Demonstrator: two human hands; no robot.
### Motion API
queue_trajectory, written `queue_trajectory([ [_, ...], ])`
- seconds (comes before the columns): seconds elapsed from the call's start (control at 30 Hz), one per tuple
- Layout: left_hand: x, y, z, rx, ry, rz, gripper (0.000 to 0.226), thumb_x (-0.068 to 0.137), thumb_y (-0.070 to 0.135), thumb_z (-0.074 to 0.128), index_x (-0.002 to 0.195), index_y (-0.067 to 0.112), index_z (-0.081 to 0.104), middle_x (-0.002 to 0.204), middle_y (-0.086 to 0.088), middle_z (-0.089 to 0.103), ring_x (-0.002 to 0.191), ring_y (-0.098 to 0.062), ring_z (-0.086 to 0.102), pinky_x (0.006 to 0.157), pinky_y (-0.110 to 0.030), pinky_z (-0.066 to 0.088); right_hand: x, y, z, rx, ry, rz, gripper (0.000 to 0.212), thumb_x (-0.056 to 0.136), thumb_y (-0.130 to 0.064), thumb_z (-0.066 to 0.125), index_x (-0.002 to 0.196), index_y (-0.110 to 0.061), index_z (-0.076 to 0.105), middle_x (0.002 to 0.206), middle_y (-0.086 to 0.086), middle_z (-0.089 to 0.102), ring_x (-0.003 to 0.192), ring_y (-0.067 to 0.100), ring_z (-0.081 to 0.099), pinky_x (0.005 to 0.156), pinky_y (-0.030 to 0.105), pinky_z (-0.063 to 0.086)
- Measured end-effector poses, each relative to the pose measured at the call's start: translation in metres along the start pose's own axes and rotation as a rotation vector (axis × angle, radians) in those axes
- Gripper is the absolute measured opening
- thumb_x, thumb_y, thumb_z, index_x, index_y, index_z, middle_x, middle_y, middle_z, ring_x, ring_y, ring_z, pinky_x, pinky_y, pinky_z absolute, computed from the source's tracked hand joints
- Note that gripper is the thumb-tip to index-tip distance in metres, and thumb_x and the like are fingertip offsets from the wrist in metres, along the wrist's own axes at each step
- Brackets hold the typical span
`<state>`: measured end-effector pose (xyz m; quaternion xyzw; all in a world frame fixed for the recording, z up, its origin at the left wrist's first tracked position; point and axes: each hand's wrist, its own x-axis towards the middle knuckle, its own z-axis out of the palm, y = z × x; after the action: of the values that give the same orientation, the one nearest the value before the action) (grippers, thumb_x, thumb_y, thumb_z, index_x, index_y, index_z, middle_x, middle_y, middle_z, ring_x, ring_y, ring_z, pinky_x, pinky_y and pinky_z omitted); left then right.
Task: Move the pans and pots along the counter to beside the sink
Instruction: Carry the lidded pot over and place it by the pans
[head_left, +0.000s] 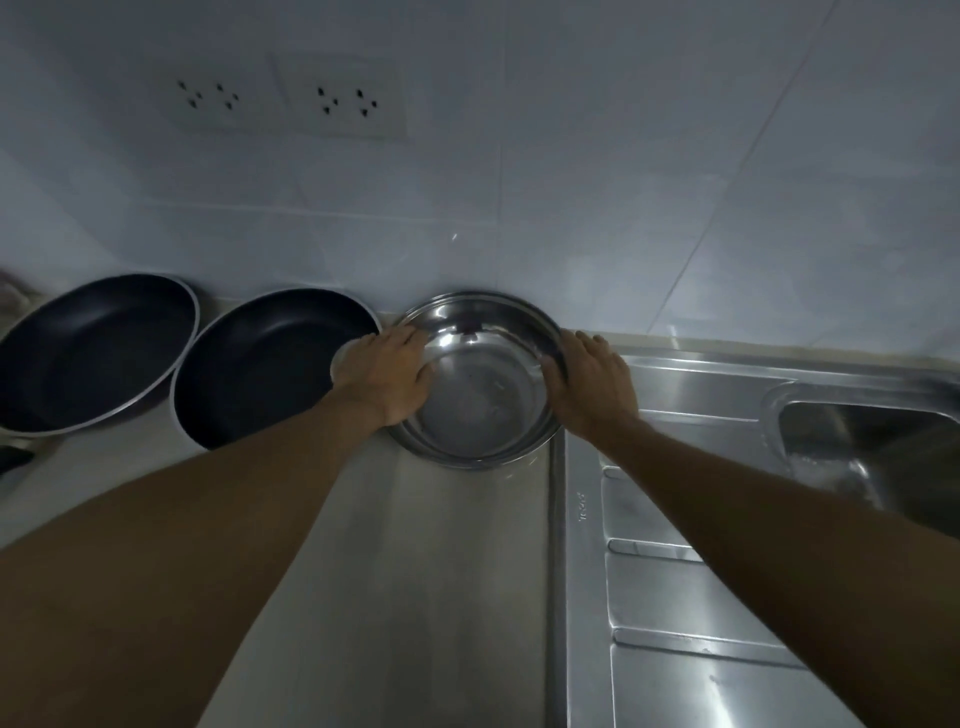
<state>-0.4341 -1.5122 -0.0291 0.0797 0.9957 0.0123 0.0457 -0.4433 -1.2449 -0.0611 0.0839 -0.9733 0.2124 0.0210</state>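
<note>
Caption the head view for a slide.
The left hand and right hand hold a steel bowl beside the drainboard; two dark pans sit left of it.

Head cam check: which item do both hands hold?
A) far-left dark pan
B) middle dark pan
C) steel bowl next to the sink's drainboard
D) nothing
C: the left hand and the right hand grip opposite sides of the steel bowl; the middle dark pan and the far-left dark pan lie to its left.
</note>
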Motion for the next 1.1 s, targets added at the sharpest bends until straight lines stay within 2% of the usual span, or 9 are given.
queue_trajectory([
  [0.13, -0.014, 0.019, -0.018, 0.008, -0.02, 0.031, 0.039, 0.099, 0.041, 0.039, 0.128, 0.017, 0.052, 0.137, -0.002, 0.056, 0.124, -0.026, 0.052, 0.093, -0.038, 0.039, -0.025, -0.001, -0.02, -0.022, -0.043, 0.024, 0.049, 0.104, -0.05, 0.035, 0.14, -0.022, 0.051, 0.132, 0.006, 0.061, 0.13, 0.028, 0.05, 0.113, 0.047, 0.037],
  [0.27, -0.026, 0.037, -0.038, -0.023, -0.05, 0.062, 0.049, 0.101, 0.045, 0.034, 0.141, 0.019, 0.046, 0.15, -0.002, 0.047, 0.135, -0.024, 0.045, 0.105, -0.04, 0.034, -0.052, 0.003, -0.046, -0.038, -0.09, 0.103, 0.066, 0.102, -0.062, 0.029, 0.154, -0.022, 0.038, 0.162, 0.007, 0.039, 0.153, 0.028, 0.026, 0.124, 0.052, 0.02],
  [0.33, -0.031, 0.045, -0.047, -0.032, -0.063, 0.106, 0.051, 0.1, 0.045, 0.035, 0.142, 0.018, 0.046, 0.15, -0.003, 0.047, 0.136, -0.025, 0.044, 0.109, -0.042, 0.035, -0.07, 0.005, -0.06, -0.044, -0.075, 0.12, 0.069, 0.101, -0.065, 0.027, 0.155, -0.023, 0.037, 0.164, 0.007, 0.036, 0.154, 0.028, 0.024, 0.125, 0.053, 0.018],
  [0.43, -0.039, 0.062, -0.06, -0.062, -0.048, 0.173, 0.046, 0.099, 0.045, 0.036, 0.134, 0.018, 0.051, 0.141, -0.003, 0.056, 0.13, -0.027, 0.05, 0.104, -0.044, 0.041, -0.102, 0.005, -0.083, -0.041, -0.051, 0.189, 0.074, 0.1, -0.068, 0.025, 0.158, -0.023, 0.033, 0.165, 0.007, 0.033, 0.155, 0.027, 0.021, 0.126, 0.053, 0.013],
  [0.6, -0.066, 0.106, -0.076, -0.155, -0.102, 0.318, 0.047, 0.1, 0.045, 0.037, 0.139, 0.02, 0.049, 0.147, -0.006, 0.051, 0.137, -0.03, 0.045, 0.109, -0.043, 0.038, -0.171, 0.006, -0.111, 0.004, 0.009, 0.325, 0.082, 0.095, -0.075, 0.023, 0.158, -0.024, 0.034, 0.165, 0.006, 0.034, 0.155, 0.028, 0.023, 0.126, 0.054, 0.011],
  [0.73, -0.088, 0.144, -0.079, -0.158, -0.14, 0.474, 0.033, 0.099, 0.045, 0.037, 0.103, 0.017, 0.054, 0.124, -0.01, 0.064, 0.114, -0.033, 0.059, 0.094, -0.044, 0.047, -0.233, 0.015, -0.126, 0.024, 0.072, 0.429, 0.083, 0.095, -0.077, 0.023, 0.157, -0.024, 0.038, 0.162, 0.005, 0.039, 0.153, 0.028, 0.028, 0.125, 0.056, 0.012],
  [0.77, -0.093, 0.156, -0.078, -0.167, -0.159, 0.5, 0.033, 0.099, 0.045, 0.036, 0.101, 0.017, 0.053, 0.123, -0.011, 0.064, 0.112, -0.033, 0.06, 0.093, -0.044, 0.047, -0.25, 0.018, -0.129, 0.034, 0.081, 0.46, 0.085, 0.094, -0.078, 0.021, 0.156, -0.024, 0.038, 0.162, 0.005, 0.04, 0.152, 0.028, 0.03, 0.125, 0.057, 0.012],
  [0.9, -0.114, 0.207, -0.071, -0.138, -0.216, 0.577, 0.05, 0.1, 0.052, 0.034, 0.132, 0.018, 0.05, 0.143, -0.011, 0.052, 0.129, -0.032, 0.052, 0.104, -0.043, 0.043, -0.316, 0.033, -0.145, 0.067, 0.115, 0.585, 0.092, 0.088, -0.085, 0.013, 0.153, -0.027, 0.042, 0.155, 0.003, 0.049, 0.146, 0.028, 0.041, 0.122, 0.06, 0.018],
  [1.1, -0.153, 0.296, -0.069, -0.128, -0.283, 0.733, 0.055, 0.097, 0.059, 0.034, 0.142, 0.03, 0.044, 0.15, -0.006, 0.048, 0.134, -0.031, 0.049, 0.106, -0.044, 0.042, -0.412, 0.065, -0.172, 0.156, 0.206, 0.749, 0.089, 0.086, -0.089, 0.016, 0.147, -0.032, 0.047, 0.148, 0.0, 0.056, 0.14, 0.026, 0.048, 0.118, 0.063, 0.024],
])
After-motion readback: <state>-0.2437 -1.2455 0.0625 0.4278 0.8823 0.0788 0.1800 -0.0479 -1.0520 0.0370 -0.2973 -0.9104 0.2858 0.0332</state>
